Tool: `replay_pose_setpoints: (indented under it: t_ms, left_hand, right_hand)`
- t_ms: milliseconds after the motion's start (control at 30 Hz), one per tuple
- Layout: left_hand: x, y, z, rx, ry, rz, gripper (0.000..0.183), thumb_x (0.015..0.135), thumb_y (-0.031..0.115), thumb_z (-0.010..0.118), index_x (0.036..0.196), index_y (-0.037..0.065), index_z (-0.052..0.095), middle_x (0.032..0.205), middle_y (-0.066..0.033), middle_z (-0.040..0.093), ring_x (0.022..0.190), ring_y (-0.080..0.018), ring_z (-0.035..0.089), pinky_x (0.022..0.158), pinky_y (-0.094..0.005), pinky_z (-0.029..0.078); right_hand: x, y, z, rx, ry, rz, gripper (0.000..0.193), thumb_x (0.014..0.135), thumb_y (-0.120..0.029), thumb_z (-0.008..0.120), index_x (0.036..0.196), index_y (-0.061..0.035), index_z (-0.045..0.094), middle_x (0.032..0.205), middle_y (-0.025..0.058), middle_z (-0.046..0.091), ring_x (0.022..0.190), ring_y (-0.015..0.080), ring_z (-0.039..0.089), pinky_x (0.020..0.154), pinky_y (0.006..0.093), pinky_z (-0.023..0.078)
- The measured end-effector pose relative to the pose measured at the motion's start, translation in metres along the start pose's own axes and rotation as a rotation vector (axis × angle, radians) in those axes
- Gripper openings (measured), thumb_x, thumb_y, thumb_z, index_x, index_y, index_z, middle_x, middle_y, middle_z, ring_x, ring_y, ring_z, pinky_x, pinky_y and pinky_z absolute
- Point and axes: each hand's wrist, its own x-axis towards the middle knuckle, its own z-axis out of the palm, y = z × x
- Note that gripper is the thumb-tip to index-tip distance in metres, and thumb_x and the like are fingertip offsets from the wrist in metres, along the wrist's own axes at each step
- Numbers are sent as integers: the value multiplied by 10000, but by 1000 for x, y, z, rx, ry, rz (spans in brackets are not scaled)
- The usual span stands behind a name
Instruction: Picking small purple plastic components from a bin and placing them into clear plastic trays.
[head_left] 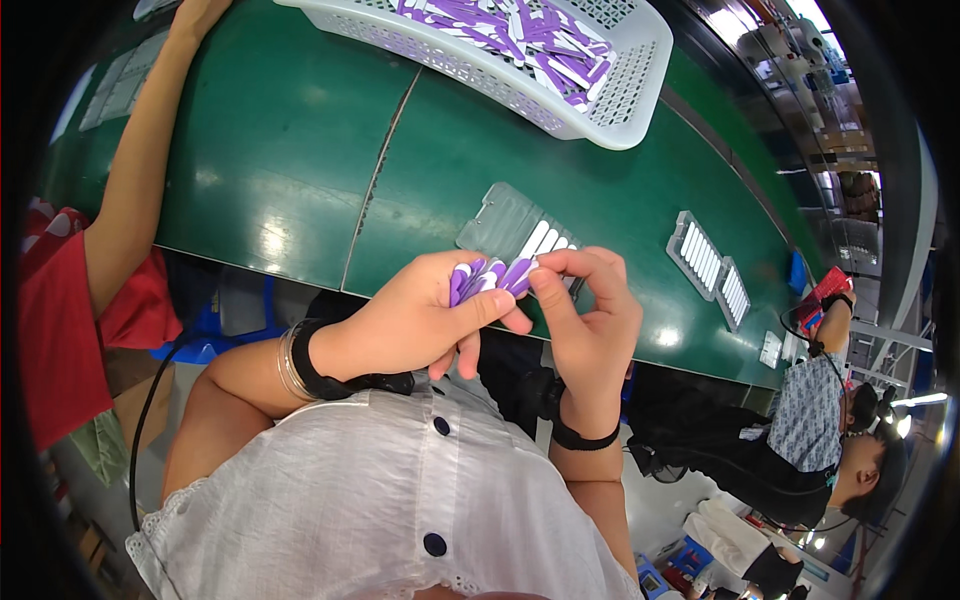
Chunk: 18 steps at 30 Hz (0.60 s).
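Observation:
A bunch of small flat purple-and-white sticks rests in my left hand, whose thumb presses over them. At the right end of the bunch, the thumb and forefinger of my right hand are pinched together on the tip of one purple-and-white stick. Just beyond my fingers a clear plastic case lies on the green table. White sticks sit side by side in its right part; my hands hide its near edge.
A white perforated basket heaped with purple and white sticks stands at the far side. Further right lies another opened case with rows of white sticks. A co-worker's arm reaches over the table at left; another person is at right.

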Motion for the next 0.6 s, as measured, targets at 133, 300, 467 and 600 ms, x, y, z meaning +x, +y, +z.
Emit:
replay_pose_setpoints:
  t_ms: [133,300,467,600]
  left_hand:
    - [0,-3,-11,-37,-45,-1,212,970,152,494,1085,-22,532,886,-126,677,413,-68,489,342,-196,350]
    - [1,-2,-11,-7,54,31,214,964,142,507,1097,-23,533,870,-121,679,398,-67,458,332,-202,333]
    - [0,-2,-14,19,71,40,214,957,133,519,1093,-32,514,871,-120,681,417,-76,502,332,-201,350]
    - [-2,-2,-14,-57,121,74,246,949,124,530,1127,-33,464,874,-130,680,437,-96,549,339,-204,399]
  right_hand:
    - [2,0,1,195,-63,113,130,787,-78,715,915,-62,701,808,27,667,856,154,536,788,263,415]
    - [1,-4,6,395,-44,246,165,806,-63,698,969,-37,689,829,52,681,881,143,545,813,249,415]
    - [0,-2,4,167,-105,154,144,817,-58,687,956,-24,674,853,62,694,888,141,550,832,268,420]
    - [5,-11,5,148,9,78,56,795,-62,699,832,-61,657,828,26,688,904,160,547,828,302,409]
